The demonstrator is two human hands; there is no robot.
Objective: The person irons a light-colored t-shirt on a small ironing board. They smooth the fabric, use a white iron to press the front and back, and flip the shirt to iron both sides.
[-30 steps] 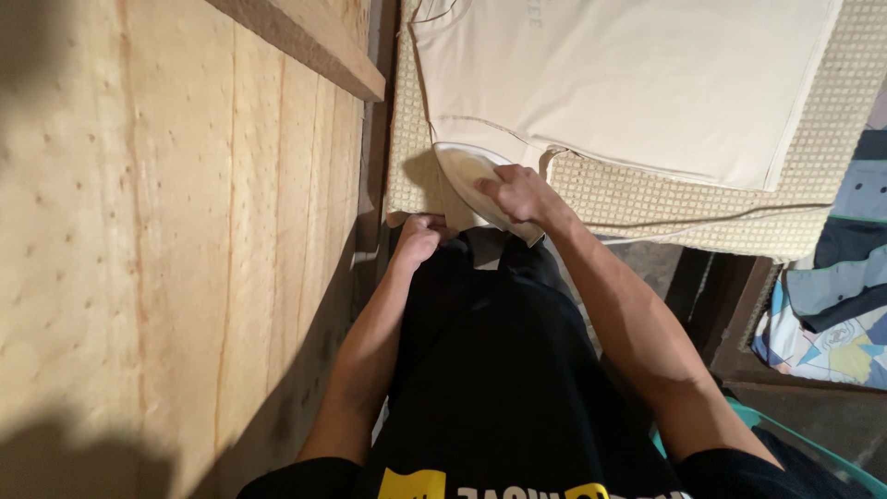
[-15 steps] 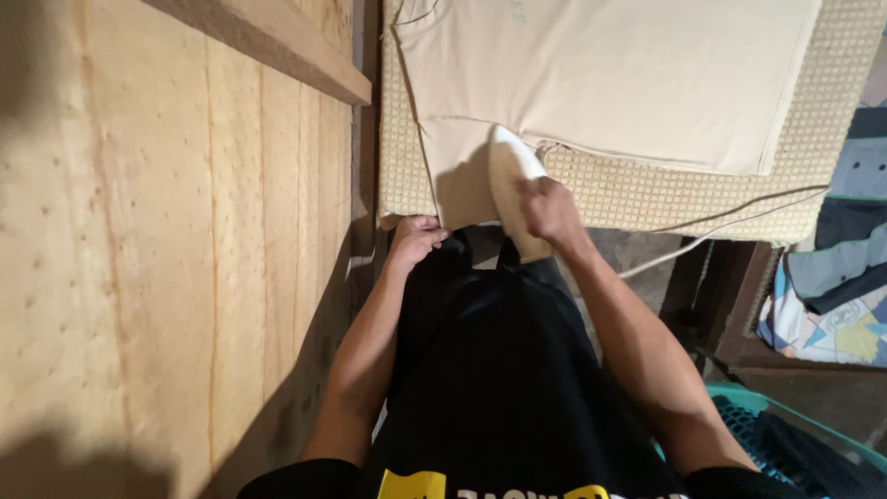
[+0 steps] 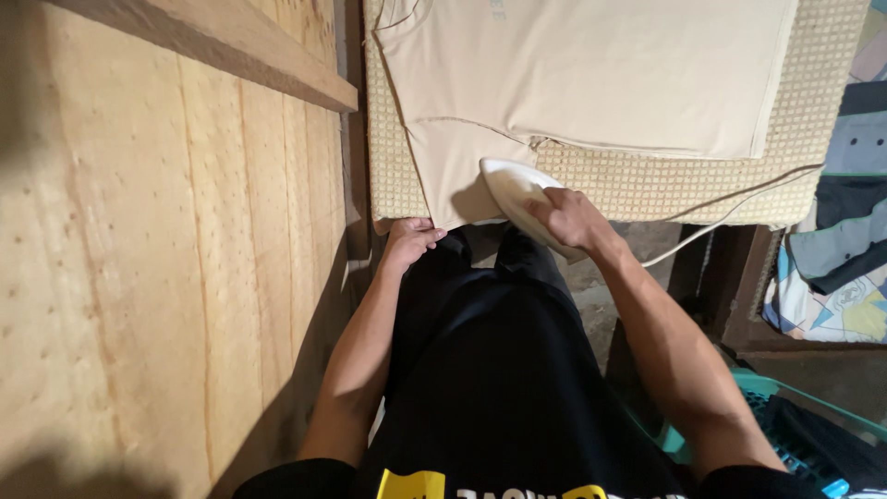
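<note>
A cream T-shirt (image 3: 591, 74) lies flat on a woven, padded ironing surface (image 3: 813, 139). Its sleeve (image 3: 453, 171) hangs toward me at the near left corner. My right hand (image 3: 571, 218) grips the handle of a white clothes iron (image 3: 513, 189), which rests on the lower edge of the sleeve, tip pointing left. My left hand (image 3: 409, 242) pinches the sleeve's hem at the surface's near edge, fingers curled. The iron's white cord (image 3: 730, 212) trails off to the right.
A plywood wall (image 3: 166, 249) with a wooden batten (image 3: 240, 46) runs along the left. Folded patterned cloth (image 3: 832, 277) is piled at the right. A teal plastic basket (image 3: 785, 416) stands at the lower right, beside a dark wooden frame (image 3: 730, 286).
The iron has swung from standing nearly lengthwise on the sleeve to lying across its lower edge, nearer me. My left hand has stayed on the hem. The camera has drifted slightly.
</note>
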